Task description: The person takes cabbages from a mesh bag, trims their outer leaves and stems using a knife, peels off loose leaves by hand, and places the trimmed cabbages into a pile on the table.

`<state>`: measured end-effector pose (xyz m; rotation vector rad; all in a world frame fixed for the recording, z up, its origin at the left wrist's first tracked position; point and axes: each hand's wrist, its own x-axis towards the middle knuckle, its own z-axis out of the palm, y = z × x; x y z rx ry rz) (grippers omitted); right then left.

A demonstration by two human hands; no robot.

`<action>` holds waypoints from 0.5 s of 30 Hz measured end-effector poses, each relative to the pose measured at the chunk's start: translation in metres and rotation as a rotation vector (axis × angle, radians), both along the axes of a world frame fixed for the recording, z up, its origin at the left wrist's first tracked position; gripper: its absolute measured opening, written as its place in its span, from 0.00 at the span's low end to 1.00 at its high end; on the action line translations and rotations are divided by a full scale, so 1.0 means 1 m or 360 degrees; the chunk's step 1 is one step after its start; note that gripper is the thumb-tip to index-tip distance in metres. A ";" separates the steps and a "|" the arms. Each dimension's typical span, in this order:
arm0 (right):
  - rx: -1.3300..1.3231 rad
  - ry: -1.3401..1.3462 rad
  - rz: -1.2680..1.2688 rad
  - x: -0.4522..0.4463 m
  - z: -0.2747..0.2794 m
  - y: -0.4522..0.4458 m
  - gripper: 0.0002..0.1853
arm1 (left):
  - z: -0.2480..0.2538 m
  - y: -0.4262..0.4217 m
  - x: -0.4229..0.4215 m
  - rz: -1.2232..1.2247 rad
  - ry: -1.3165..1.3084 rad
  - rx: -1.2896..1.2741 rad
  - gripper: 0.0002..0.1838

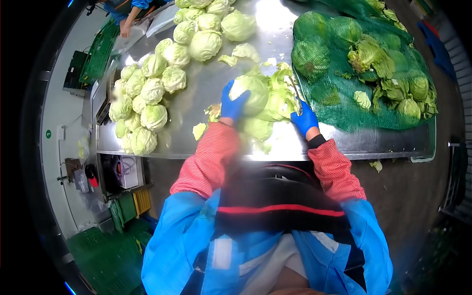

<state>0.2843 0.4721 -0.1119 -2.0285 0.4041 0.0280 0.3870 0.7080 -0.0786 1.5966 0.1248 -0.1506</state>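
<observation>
My left hand (234, 102), in a blue glove, grips the left side of a pale green cabbage (253, 93) on the metal table. My right hand (305, 119), also gloved in blue, is closed round a knife (295, 91) whose thin blade points away from me. Loose cabbage leaves (280, 101) lie between the cabbage and the knife, and more spread under the cabbage toward me. Smaller leaf scraps (199, 131) are scattered left of my left hand. The knife's handle is mostly hidden in my fingers.
Many trimmed cabbages (153, 91) are heaped along the left and back of the metal table (196, 101). On the right lies a green net sack (329, 110) with cabbages inside and loose leaves. Another person's hand (125, 30) shows at the far left. A leaf (376, 165) hangs near the front edge.
</observation>
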 end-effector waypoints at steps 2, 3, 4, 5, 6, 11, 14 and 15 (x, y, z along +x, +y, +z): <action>-0.0149 0.0213 0.0098 -0.003 0.003 -0.015 0.33 | 0.002 0.009 -0.005 -0.0155 -0.0079 -0.0129 0.44; -0.0339 0.0374 0.0117 -0.002 0.018 -0.019 0.32 | 0.003 0.010 -0.007 -0.0313 -0.0187 -0.0065 0.44; -0.0379 0.0373 0.0115 -0.002 0.026 -0.027 0.32 | 0.006 0.010 -0.010 -0.0469 -0.0292 -0.0005 0.45; -0.0448 0.0259 0.0098 -0.004 0.037 -0.032 0.34 | 0.012 0.008 -0.012 -0.0625 -0.0403 0.0054 0.45; -0.0519 0.0139 0.0082 -0.003 0.053 -0.036 0.35 | 0.035 0.000 -0.020 -0.0831 -0.0439 0.0131 0.47; -0.0362 -0.0099 0.0497 0.018 0.083 -0.027 0.36 | 0.067 -0.031 -0.022 -0.1405 -0.1047 0.0781 0.46; -0.0094 0.0051 0.0516 0.021 0.037 -0.026 0.35 | 0.060 -0.023 -0.035 -0.0796 -0.0435 0.0784 0.39; -0.0126 0.0130 0.0479 0.018 0.040 -0.022 0.34 | 0.031 -0.013 -0.035 -0.0765 -0.0333 0.0888 0.36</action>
